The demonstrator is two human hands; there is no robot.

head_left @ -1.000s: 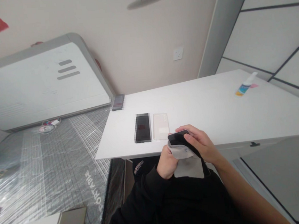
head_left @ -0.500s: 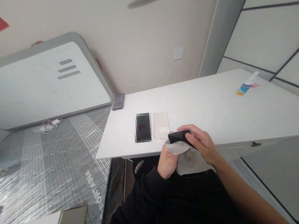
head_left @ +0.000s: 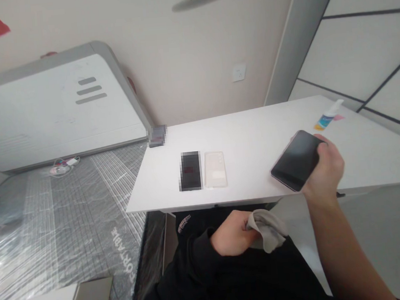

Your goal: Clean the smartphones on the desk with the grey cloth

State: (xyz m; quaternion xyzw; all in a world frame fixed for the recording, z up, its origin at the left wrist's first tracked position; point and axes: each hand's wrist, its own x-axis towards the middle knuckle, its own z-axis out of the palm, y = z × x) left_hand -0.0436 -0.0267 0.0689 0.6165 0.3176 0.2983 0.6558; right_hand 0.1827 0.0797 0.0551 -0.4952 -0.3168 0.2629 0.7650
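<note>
The hands are well apart: the right hand point(head_left: 324, 169) grips a black glass-fronted smartphone point(head_left: 296, 160) over the white desk point(head_left: 255, 136), and the left hand point(head_left: 231, 233) clutches a crumpled grey cloth point(head_left: 268, 230). A clear plastic phone case point(head_left: 215, 169) lies on the desk just beside a blurred dark phone point(head_left: 190, 171).

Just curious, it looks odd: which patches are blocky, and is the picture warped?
In the head view, the dark phone on the white table and the small object at its corner are pixelated; distortion slants the table edges and wall lines.
</note>
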